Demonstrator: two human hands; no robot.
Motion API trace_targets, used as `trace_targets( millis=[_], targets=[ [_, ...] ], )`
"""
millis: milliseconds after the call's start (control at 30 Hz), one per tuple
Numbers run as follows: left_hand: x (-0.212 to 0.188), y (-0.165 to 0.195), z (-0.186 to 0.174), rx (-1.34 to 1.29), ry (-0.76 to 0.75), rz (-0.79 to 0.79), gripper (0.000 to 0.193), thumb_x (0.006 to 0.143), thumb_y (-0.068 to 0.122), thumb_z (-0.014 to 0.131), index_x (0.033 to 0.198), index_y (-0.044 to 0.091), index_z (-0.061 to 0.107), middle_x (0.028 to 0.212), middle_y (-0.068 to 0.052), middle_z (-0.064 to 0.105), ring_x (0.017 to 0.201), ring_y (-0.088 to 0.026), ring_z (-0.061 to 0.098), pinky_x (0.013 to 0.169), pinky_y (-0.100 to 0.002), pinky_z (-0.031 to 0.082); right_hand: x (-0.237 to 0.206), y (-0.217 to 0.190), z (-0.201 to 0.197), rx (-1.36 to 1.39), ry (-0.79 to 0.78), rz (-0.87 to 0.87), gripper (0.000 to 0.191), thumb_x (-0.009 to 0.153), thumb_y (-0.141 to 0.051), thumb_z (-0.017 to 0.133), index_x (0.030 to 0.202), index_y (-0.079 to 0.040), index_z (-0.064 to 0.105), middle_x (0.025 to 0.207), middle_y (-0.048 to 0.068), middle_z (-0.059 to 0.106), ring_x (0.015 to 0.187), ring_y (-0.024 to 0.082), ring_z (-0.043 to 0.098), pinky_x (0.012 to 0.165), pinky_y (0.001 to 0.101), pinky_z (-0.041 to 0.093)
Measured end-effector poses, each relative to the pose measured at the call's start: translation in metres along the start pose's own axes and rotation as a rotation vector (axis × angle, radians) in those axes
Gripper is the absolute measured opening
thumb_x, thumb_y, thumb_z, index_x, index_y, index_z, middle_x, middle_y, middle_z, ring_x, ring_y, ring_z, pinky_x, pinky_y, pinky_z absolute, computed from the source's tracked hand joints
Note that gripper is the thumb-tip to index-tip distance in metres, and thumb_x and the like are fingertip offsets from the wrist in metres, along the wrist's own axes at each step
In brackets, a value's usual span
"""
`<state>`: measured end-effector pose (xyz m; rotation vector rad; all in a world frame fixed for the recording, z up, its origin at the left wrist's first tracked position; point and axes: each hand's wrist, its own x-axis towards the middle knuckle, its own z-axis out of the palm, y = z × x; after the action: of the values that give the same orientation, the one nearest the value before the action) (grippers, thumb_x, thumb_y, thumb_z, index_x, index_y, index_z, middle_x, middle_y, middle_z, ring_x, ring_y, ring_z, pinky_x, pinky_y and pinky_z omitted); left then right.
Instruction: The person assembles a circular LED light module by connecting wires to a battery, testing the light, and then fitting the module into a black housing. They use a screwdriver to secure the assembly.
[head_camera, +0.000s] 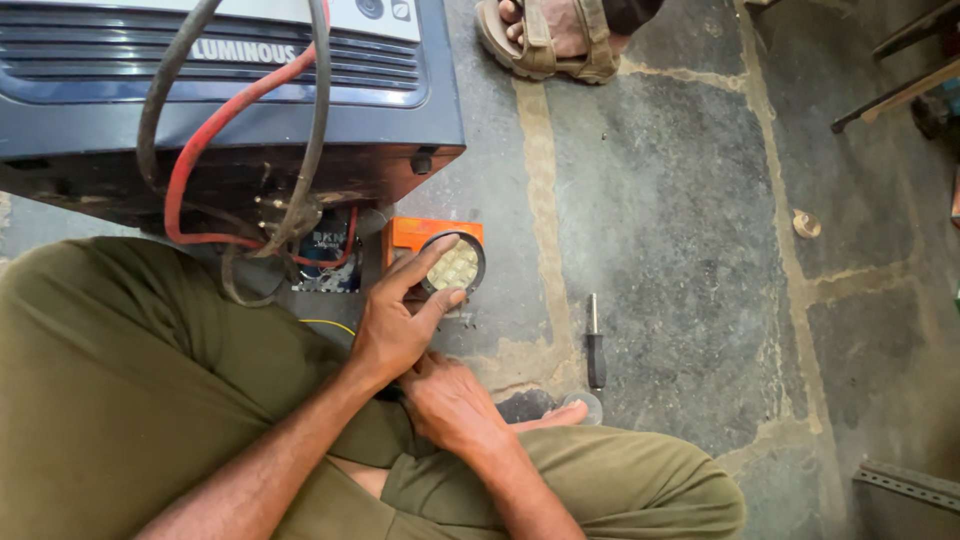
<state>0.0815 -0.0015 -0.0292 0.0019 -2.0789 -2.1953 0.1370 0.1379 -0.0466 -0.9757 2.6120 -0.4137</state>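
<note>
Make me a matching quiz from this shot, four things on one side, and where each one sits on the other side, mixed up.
Things:
1. screwdriver
2. orange lamp
3. sandalled foot
4. red cable

Places:
A. looping over the dark blue box
B. top edge of the view, on the stone floor
C. under the left hand fingers
D. lying alone on the floor, right of the hands

Pairs: 1-D, 2-C, 3-B, 4-A
</note>
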Motion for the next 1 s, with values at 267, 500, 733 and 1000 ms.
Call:
trace_targets(
  millis=[267, 500, 733, 1000],
  targets=[
    [-0.002, -0.004, 0.003, -0.039, -0.005, 0.050, 0.056, 0.088, 0.006, 0.077, 0.141, 0.011, 0.062, 0.120, -0.005, 0.069, 0.095, -0.008, 0.061, 0.079, -0.023, 0.050, -0.005, 0.012, -0.050, 0.296, 0.124, 0.137, 0.043, 0.070, -0.010, 0.076, 0.111, 0.002, 0.065, 0.101, 0.026, 0.069, 0.091, 0.045, 0.067, 0.079, 0.0485, 0.054],
    [0.000, -0.001, 0.001, -0.055, -0.014, 0.012, 0.055, 0.089, 0.008, 0.077, 0.142, 0.012, 0.063, 0.115, 0.002, 0.069, 0.077, -0.001, 0.052, 0.065, -0.018, 0.046, -0.012, 0.021, -0.075, 0.495, 0.296, 0.434, 0.031, 0.077, -0.010, 0.069, 0.105, -0.001, 0.062, 0.084, 0.015, 0.065, 0.069, 0.026, 0.068, 0.064, 0.0355, 0.053],
    [0.001, 0.005, -0.001, -0.007, -0.009, -0.073, 0.058, 0.083, 0.011, 0.082, 0.139, 0.014, 0.064, 0.111, 0.002, 0.070, 0.072, -0.004, 0.051, 0.062, -0.021, 0.046, -0.018, 0.026, -0.083, 0.549, 0.705, 0.327, 0.038, 0.095, -0.009, 0.071, 0.126, -0.006, 0.050, 0.095, 0.012, 0.069, 0.082, 0.019, 0.068, 0.076, 0.0312, 0.057],
    [0.002, 0.009, -0.002, 0.033, -0.030, -0.034, 0.075, 0.071, 0.011, 0.092, 0.140, 0.016, 0.062, 0.113, -0.005, 0.069, 0.099, -0.014, 0.063, 0.080, -0.027, 0.052, -0.029, 0.015, -0.091, 0.564, 1.329, 0.180, 0.072, 0.106, -0.002, 0.055, 0.163, -0.010, 0.012, 0.114, 0.023, 0.062, 0.092, 0.028, 0.070, 0.089, 0.0365, 0.063]
  ],
)
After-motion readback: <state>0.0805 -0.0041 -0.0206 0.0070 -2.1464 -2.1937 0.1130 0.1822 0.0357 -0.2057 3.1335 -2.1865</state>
